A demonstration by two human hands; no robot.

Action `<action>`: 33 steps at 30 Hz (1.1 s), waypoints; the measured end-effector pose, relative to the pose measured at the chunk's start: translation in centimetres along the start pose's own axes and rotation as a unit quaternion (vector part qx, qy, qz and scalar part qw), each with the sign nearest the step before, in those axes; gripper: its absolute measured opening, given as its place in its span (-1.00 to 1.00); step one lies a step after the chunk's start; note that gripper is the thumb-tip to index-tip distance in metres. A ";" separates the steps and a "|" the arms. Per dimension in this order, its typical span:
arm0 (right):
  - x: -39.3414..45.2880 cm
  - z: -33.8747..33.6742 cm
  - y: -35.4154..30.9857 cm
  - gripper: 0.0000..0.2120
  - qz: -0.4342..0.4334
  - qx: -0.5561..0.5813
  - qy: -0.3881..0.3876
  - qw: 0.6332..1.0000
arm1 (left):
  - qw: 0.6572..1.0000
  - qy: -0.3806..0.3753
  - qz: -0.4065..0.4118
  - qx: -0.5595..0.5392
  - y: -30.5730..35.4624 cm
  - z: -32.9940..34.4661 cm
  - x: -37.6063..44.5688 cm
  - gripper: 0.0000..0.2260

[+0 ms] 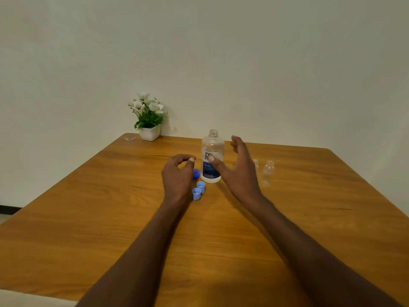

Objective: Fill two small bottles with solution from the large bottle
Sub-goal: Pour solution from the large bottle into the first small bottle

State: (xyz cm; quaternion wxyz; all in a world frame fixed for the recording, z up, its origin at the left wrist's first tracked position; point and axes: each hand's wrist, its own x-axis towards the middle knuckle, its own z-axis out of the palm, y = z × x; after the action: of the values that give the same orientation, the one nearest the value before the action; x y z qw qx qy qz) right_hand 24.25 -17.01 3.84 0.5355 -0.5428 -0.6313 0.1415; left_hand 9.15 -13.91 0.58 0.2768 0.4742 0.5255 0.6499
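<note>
The large clear bottle [212, 151] with a blue and white label stands uncapped at the table's middle. My right hand [238, 171] is open just to its right, thumb in front of the label, fingers curved and apart from the bottle. My left hand [178, 175] hovers left of the bottle, fingers loosely curled and holding nothing. A dark blue cap [196, 173] lies partly hidden behind my left hand. Two light blue small caps [198, 190] sit open side up in front of the bottle. Two small clear bottles [266, 172] stand uncapped to the right, one partly hidden by my right hand.
A white pot of white flowers [148, 120] stands at the table's far left corner by the wall. A small clear scrap [129, 138] lies beside it. The wooden table [88, 207] stretches wide on both sides of my arms.
</note>
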 end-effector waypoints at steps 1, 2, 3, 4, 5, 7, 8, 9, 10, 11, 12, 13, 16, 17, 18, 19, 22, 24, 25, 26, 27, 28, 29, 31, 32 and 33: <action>0.4 0.8 0.1 -0.16 0.023 0.003 -0.014 1.000 | 1.000 -0.002 0.005 -0.002 -0.1 0.0 0.1 -0.88; 0.8 1.6 0.3 -0.13 0.041 0.014 -0.025 0.999 | 1.000 -0.006 0.010 -0.005 -0.1 0.0 0.0 -0.88; 1.1 2.3 0.5 -0.12 0.054 0.031 -0.033 0.998 | 1.000 -0.010 0.012 -0.011 -0.2 0.0 0.0 -0.87; 1.3 3.0 0.7 -0.15 0.059 0.045 -0.036 0.997 | 1.000 -0.015 0.011 -0.019 -0.3 -0.1 0.1 -0.87; 1.5 3.5 0.9 -0.20 0.059 0.052 -0.035 0.996 | 0.999 -0.022 0.011 -0.029 -0.4 -0.1 0.1 -0.87; 1.9 4.3 1.2 -0.29 0.054 0.053 -0.021 0.997 | 0.998 -0.037 0.013 -0.041 -0.4 -0.1 0.1 -0.83; 2.1 4.6 1.5 -0.33 0.051 0.055 -0.011 0.997 | 0.998 -0.039 0.013 -0.042 -0.3 -0.1 0.1 -0.80; 2.2 4.8 1.6 -0.37 0.047 0.061 -0.002 0.997 | 0.998 -0.039 0.015 -0.043 -0.3 -0.2 0.2 -0.79; 2.3 4.9 1.7 -0.39 0.046 0.066 0.005 0.997 | 0.998 -0.038 0.021 -0.045 -0.2 -0.3 0.2 -0.81; 2.3 4.9 1.7 -0.40 0.045 0.071 0.011 0.996 | 0.998 -0.036 0.029 -0.049 -0.2 -0.3 0.2 -0.84; 2.3 4.9 1.7 -0.39 0.044 0.077 0.018 0.996 | 0.998 -0.031 0.035 -0.050 -0.1 -0.4 0.1 -0.85; 2.3 4.7 1.5 -0.39 0.042 0.085 0.026 0.995 | 0.997 -0.025 0.037 -0.055 0.1 -0.5 0.1 -0.85; 2.4 3.4 0.2 -0.41 0.031 0.112 0.062 0.991 | 0.997 -0.001 0.043 -0.060 0.6 -0.6 -0.2 -0.84; 2.4 2.7 -0.4 -0.43 0.024 0.124 0.075 0.989 | 0.997 0.006 0.051 -0.054 0.7 -0.7 -0.4 -0.84; 2.4 1.8 -1.0 -0.45 0.016 0.134 0.086 0.987 | 0.997 0.013 0.064 -0.045 0.9 -0.7 -0.6 -0.84; 2.3 0.8 -1.6 -0.46 0.009 0.139 0.096 0.986 | 0.996 0.017 0.082 -0.034 1.1 -0.7 -0.7 -0.84; 1.4 -2.6 -2.8 -0.47 -0.015 0.139 0.115 0.983 | 0.987 -0.004 0.163 0.004 2.2 -0.9 -1.5 -0.80; 0.6 -5.1 -2.9 -0.49 -0.024 0.137 0.123 0.983 | 0.976 -0.039 0.215 0.005 3.4 -0.7 -2.7 -0.76; 0.0 -6.3 -2.7 -0.50 -0.024 0.133 0.128 0.982 | 0.972 -0.057 0.229 -0.001 4.0 -0.4 -3.6 -0.74; -0.6 -7.6 -2.4 -0.51 -0.023 0.128 0.134 0.983 | 0.969 -0.076 0.234 -0.008 4.6 0.1 -4.8 -0.73; -1.2 -8.8 -1.8 -0.52 -0.022 0.122 0.138 0.983 | 0.968 -0.095 0.232 -0.014 5.0 0.8 -6.0 -0.72; -1.9 -9.9 -1.2 -0.53 -0.020 0.116 0.141 0.983 | 0.968 -0.113 0.222 -0.015 5.2 1.6 -7.1 -0.70; -2.6 -11.0 -0.5 -0.52 -0.016 0.109 0.142 0.984 | 0.969 -0.134 0.206 -0.013 5.3 2.6 -7.9 -0.68; -3.8 -12.7 0.8 -0.49 -0.001 0.098 0.147 0.984 | 0.974 -0.165 0.157 0.001 4.9 4.6 -8.9 -0.59; -4.4 -13.4 1.5 -0.47 0.010 0.095 0.151 0.984 | 0.976 -0.176 0.129 0.011 4.7 5.5 -9.2 -0.52; -4.9 -13.9 2.2 -0.46 0.020 0.093 0.156 0.983 | 0.977 -0.185 0.102 0.024 4.5 6.4 -9.3 -0.45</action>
State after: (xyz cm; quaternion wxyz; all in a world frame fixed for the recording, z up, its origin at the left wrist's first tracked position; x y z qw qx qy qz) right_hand 36.17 -25.89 5.04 0.6726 -0.5184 -0.5132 0.1245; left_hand 19.25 -20.54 1.84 0.2904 0.6439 0.4291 0.5629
